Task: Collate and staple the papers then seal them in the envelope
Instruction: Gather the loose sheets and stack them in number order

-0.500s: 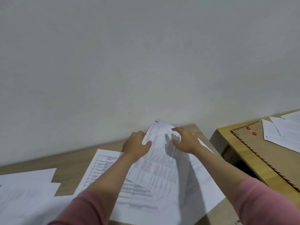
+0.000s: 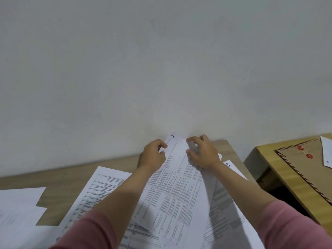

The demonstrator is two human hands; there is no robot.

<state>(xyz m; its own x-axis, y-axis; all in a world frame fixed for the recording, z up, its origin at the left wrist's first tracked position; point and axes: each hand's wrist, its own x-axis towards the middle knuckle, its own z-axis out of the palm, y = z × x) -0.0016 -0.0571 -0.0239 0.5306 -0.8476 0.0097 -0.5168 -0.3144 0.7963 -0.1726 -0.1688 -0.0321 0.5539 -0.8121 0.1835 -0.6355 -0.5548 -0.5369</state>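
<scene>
A printed sheet marked "1" (image 2: 177, 178) is lifted off the desk, its far corner up against the wall. My left hand (image 2: 153, 155) pinches its left edge near the top. My right hand (image 2: 203, 153) grips its right edge close to the same corner. Under it lie a sheet with tables (image 2: 100, 187) on the left and a sheet marked "3" (image 2: 231, 166) on the right. A brown envelope (image 2: 303, 164) with red string buttons and a striped border rests on the separate table at the right.
More white sheets (image 2: 19, 209) lie at the left of the wooden desk (image 2: 68, 177). A dark gap (image 2: 269, 180) separates the desk from the right table (image 2: 258, 151), where another white sheet (image 2: 326, 151) overlaps the envelope. The wall stands close behind.
The sheet marked "1" has flattened out and shifted a little toward the wall. Both hands moved up along its edges toward the far corner.
</scene>
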